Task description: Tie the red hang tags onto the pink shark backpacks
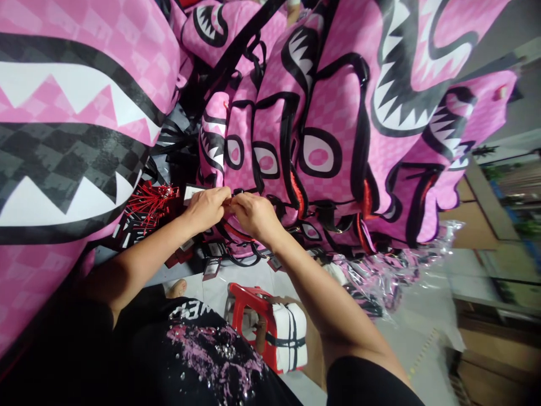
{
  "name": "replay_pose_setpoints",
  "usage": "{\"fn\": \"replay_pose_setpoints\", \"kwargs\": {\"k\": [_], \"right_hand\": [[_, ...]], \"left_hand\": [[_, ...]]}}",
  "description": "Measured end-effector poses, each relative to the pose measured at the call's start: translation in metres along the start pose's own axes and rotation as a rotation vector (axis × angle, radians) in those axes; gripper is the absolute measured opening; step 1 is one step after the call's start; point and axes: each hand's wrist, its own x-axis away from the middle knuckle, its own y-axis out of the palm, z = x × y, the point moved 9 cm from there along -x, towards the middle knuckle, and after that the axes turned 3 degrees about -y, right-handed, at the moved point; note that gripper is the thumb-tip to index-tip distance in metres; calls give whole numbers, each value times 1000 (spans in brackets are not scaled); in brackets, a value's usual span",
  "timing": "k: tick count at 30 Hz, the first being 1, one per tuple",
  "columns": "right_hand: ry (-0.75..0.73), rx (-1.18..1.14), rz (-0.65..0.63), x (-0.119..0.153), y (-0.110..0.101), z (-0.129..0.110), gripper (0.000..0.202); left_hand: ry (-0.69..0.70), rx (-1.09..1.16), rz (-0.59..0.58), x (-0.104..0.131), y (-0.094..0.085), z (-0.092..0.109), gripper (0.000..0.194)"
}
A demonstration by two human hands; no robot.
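My left hand [206, 207] and my right hand [256, 217] meet at the lower end of a row of pink checkered bags. Fingers of both are pinched together almost tip to tip, and what lies between them is too small to make out. Just above them is a small pink bag [214, 135] with a shark-mouth print. A white card tag [192, 193] shows behind my left hand. Left of that wrist lies a bundle of red strings [154, 200] with dark tags. More tags [212, 266] hang below my hands.
A large pink bag [84, 34] with a shark mouth fills the left side. Several larger pink bags [333, 107] stand to the right. Below are a red stool [249, 299] with a white cushion [291, 332] and plastic-wrapped bags [393, 282] on the floor. Cardboard boxes [494, 361] stand lower right.
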Motion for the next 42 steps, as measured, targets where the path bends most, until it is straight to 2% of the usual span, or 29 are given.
{"fn": "replay_pose_setpoints", "kwargs": {"k": [6,9,13,18,22,24,27,31,33,35,37,39,42], "right_hand": [[38,-29,48,-1,-4,3,17],[42,-38,78,-1,-6,5,17],[6,-65,119,0,-10,3,15],[66,-261,197,5,-15,11,5],[83,-393,202,6,-12,14,10],[73,-427,205,6,-12,13,8],[94,-478,212,8,-13,14,6],[83,-507,211,8,-14,14,7],[84,-500,221,8,-14,15,7],[98,-483,238,9,-15,17,9],[98,-488,236,9,-14,17,10],[87,-502,232,9,-13,16,9],[92,-497,253,10,-15,16,7]], "left_hand": [[28,-80,143,5,0,6,19],[18,40,207,11,1,5,16],[28,264,155,16,4,5,20],[-99,300,213,15,-2,-2,13],[-30,381,134,13,4,8,18],[-65,367,150,14,3,5,20],[-120,379,188,15,-2,2,10],[-91,282,54,14,3,10,14],[-128,210,73,14,0,8,16],[-138,238,95,15,-3,7,11],[-104,293,48,14,0,11,11],[-110,251,16,13,2,12,15],[-173,174,106,14,-7,6,10]]}}
